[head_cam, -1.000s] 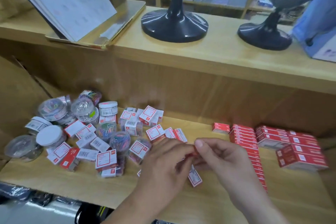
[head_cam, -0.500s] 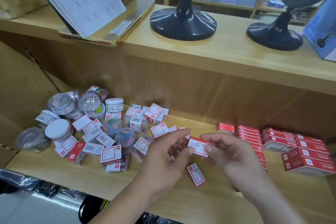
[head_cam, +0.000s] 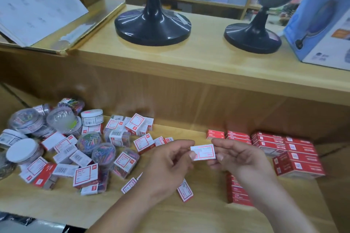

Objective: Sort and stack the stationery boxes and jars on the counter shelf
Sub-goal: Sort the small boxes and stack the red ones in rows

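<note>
Pinching the small white box at both ends: gripping its left end between thumb and fingertips of the left hand, and clamping its right end the same way with the right hand. Holding it label up in the air over the middle of the shelf. Working between a loose heap of white-and-red boxes and clip jars toward the left edge and neatly stacked red boxes at the right rear corner. Hovering above a lone box lying flat near the front edge.
</note>
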`<action>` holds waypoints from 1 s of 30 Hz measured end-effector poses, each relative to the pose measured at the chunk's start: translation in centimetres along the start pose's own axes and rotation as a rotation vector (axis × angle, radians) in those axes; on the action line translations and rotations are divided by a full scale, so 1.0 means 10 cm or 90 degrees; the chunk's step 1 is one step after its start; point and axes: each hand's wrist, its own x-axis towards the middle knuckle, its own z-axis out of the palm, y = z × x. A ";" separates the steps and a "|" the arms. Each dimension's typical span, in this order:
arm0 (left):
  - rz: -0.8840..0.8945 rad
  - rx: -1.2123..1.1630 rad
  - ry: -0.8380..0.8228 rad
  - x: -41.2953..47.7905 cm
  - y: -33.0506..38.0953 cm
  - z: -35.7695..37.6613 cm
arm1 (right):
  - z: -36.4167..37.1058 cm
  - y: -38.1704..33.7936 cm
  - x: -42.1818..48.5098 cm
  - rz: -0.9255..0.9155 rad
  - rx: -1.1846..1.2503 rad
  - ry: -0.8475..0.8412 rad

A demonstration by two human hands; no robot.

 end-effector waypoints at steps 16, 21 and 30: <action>0.161 0.512 0.039 -0.12 -0.34 -0.38 | 0.01 0.21 0.22 -0.083 -0.128 0.032; 0.206 0.719 -0.012 -0.21 -0.48 -0.19 | -0.21 0.14 0.46 -0.025 -0.315 0.037; 0.347 0.739 0.018 -0.29 -0.66 -0.19 | -0.30 0.25 0.76 -0.291 -0.869 0.058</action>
